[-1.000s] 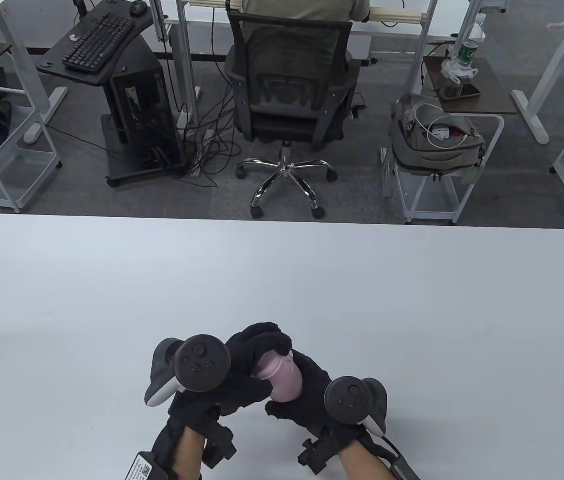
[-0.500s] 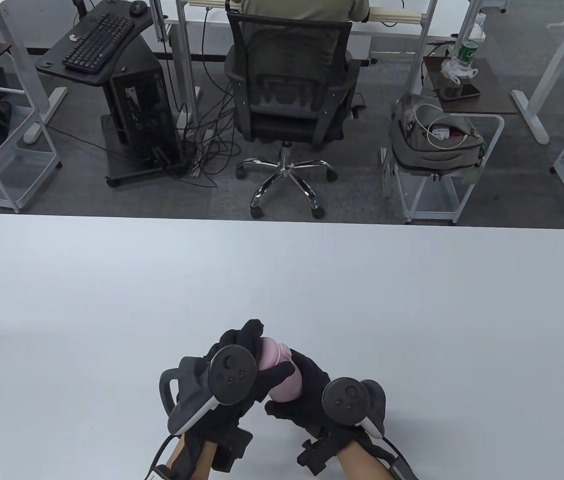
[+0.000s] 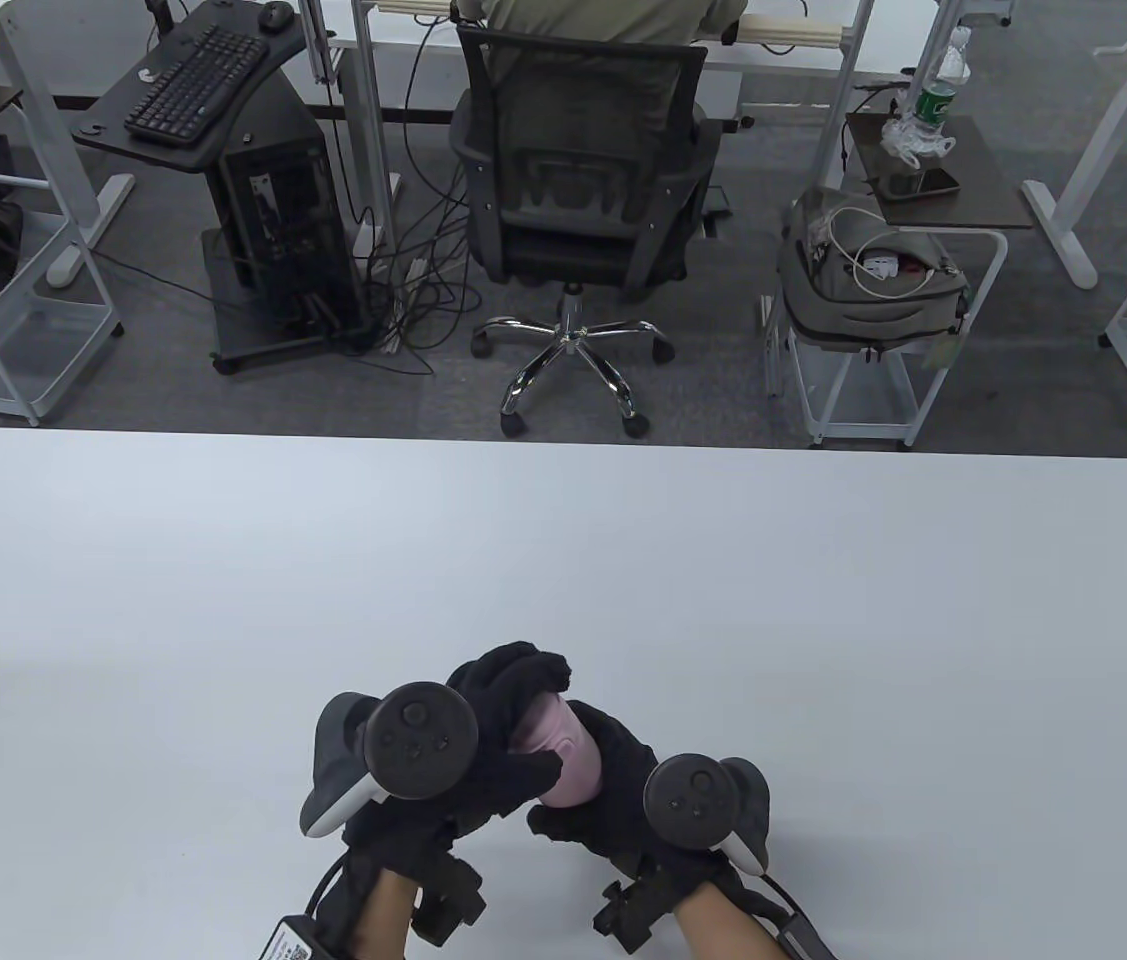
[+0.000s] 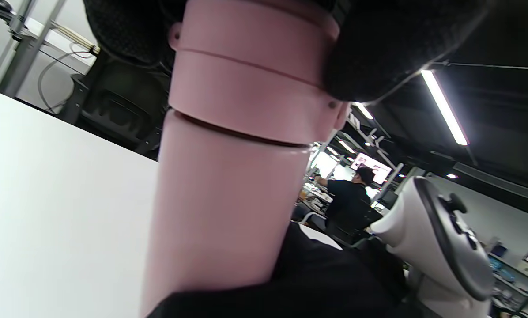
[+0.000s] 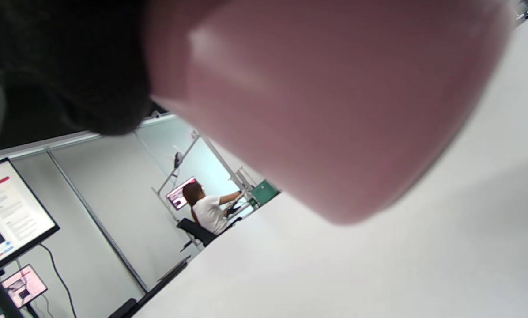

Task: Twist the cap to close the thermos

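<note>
A pink thermos (image 3: 573,775) is held above the white table (image 3: 563,560) near its front edge. My right hand (image 3: 613,800) grips the thermos body from the right. My left hand (image 3: 508,715) grips the pink cap (image 3: 541,730) from above and the left. In the left wrist view the cap (image 4: 255,75) sits on the body (image 4: 220,212) with a thin dark seam between them, and my fingers (image 4: 379,48) wrap the cap's top. In the right wrist view the thermos base (image 5: 326,101) fills the frame, lifted off the table.
The white table stretches far to the left, right and back. Beyond its far edge are an office chair (image 3: 578,200), a keyboard stand (image 3: 193,90) and a cart with a bag (image 3: 868,275).
My left hand has turned on the cap: its tracker swung right half a second ago and is now back to the left. The right hand and the thermos body stayed almost still.
</note>
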A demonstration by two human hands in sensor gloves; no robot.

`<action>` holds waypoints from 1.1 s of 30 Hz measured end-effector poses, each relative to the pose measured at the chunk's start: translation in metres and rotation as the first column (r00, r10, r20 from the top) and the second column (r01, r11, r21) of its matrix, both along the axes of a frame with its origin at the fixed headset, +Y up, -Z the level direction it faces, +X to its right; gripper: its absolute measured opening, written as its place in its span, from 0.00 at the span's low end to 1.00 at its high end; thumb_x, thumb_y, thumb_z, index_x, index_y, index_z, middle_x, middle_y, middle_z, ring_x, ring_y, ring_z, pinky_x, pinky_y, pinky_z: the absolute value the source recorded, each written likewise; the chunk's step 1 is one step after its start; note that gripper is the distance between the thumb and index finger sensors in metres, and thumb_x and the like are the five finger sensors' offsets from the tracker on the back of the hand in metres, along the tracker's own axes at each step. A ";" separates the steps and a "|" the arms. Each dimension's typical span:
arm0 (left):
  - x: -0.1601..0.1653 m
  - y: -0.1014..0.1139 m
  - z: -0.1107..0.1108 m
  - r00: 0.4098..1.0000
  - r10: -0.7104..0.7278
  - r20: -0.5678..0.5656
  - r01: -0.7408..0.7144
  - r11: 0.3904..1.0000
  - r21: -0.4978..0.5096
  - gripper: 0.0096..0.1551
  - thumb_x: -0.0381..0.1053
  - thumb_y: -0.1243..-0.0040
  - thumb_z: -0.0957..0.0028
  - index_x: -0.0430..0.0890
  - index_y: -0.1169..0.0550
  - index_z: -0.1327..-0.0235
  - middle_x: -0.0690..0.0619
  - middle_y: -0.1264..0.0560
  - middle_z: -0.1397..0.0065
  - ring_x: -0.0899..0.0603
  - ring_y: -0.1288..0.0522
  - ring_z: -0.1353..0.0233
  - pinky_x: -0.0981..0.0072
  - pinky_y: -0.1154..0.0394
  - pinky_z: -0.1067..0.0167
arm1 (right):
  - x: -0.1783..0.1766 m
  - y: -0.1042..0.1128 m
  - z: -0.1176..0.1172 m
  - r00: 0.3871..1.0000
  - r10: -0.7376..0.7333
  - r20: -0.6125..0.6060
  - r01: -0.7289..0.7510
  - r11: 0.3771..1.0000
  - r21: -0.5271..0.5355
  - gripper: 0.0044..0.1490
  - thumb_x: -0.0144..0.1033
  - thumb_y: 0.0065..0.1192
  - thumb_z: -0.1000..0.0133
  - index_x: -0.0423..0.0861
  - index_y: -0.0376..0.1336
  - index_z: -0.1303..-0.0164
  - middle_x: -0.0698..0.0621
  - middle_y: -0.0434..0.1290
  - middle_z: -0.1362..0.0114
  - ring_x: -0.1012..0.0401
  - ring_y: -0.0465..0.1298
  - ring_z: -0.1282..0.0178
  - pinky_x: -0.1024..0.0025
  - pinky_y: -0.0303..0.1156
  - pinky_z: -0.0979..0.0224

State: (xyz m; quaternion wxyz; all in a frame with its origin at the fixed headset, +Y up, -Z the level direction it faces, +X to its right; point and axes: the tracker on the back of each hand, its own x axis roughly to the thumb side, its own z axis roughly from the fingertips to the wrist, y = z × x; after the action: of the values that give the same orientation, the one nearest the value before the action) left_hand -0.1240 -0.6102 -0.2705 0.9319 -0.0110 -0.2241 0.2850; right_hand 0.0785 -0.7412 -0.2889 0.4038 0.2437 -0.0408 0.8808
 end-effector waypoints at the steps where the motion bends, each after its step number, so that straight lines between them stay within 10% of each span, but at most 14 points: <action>1: -0.001 0.000 0.000 1.000 0.006 0.016 -0.006 1.000 0.006 0.43 0.54 0.28 0.46 0.54 0.33 0.16 0.42 0.34 0.12 0.34 0.33 0.16 0.35 0.31 0.24 | 0.000 0.000 0.000 1.000 -0.002 0.000 0.002 1.000 0.000 0.79 0.61 0.70 0.66 0.31 0.38 0.18 0.25 0.48 0.19 0.30 0.56 0.23 0.33 0.63 0.31; 7: -0.008 -0.005 -0.006 0.994 0.074 0.085 -0.073 0.997 -0.019 0.41 0.51 0.29 0.47 0.56 0.31 0.18 0.46 0.34 0.10 0.36 0.34 0.14 0.32 0.34 0.23 | 0.000 0.000 0.000 1.000 0.001 -0.001 -0.001 1.000 0.000 0.79 0.61 0.70 0.66 0.31 0.38 0.18 0.25 0.48 0.19 0.30 0.56 0.23 0.33 0.63 0.31; 10: -0.009 -0.004 -0.005 0.994 0.056 0.090 -0.052 0.997 -0.050 0.53 0.62 0.32 0.41 0.49 0.43 0.07 0.32 0.44 0.08 0.24 0.40 0.14 0.27 0.37 0.24 | 0.000 0.000 0.000 1.000 0.006 0.015 -0.006 1.000 0.004 0.79 0.61 0.70 0.66 0.31 0.37 0.18 0.25 0.48 0.19 0.30 0.56 0.23 0.34 0.63 0.31; 15: 0.006 0.002 0.010 0.934 -0.227 -0.275 0.211 0.974 -0.087 0.61 0.84 0.57 0.38 0.41 0.44 0.06 0.24 0.31 0.19 0.28 0.23 0.28 0.33 0.25 0.36 | -0.002 0.000 0.001 0.999 0.040 0.035 -0.041 0.999 0.016 0.79 0.61 0.70 0.66 0.31 0.38 0.18 0.25 0.49 0.20 0.30 0.56 0.23 0.33 0.63 0.31; 19: 0.020 0.001 0.012 0.855 -0.333 -0.397 0.337 0.939 -0.061 0.59 0.81 0.49 0.37 0.39 0.40 0.09 0.33 0.24 0.26 0.39 0.19 0.34 0.40 0.21 0.39 | -0.003 0.000 0.001 0.998 0.054 0.045 -0.055 0.998 0.014 0.79 0.61 0.70 0.65 0.30 0.38 0.18 0.24 0.49 0.20 0.29 0.56 0.23 0.33 0.63 0.31; 33: 0.006 -0.008 -0.003 0.994 -0.033 -0.105 0.027 0.998 -0.058 0.48 0.61 0.33 0.38 0.48 0.40 0.10 0.38 0.36 0.13 0.36 0.30 0.19 0.33 0.32 0.26 | -0.001 0.000 0.001 0.999 0.023 0.046 -0.023 1.000 -0.003 0.79 0.61 0.70 0.65 0.30 0.38 0.18 0.24 0.49 0.20 0.29 0.56 0.23 0.33 0.63 0.31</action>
State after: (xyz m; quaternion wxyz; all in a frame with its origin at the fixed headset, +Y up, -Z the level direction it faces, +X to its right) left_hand -0.1175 -0.6181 -0.2732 0.9460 -0.0259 -0.1660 0.2773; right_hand 0.0776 -0.7416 -0.2883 0.3929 0.2232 -0.0463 0.8909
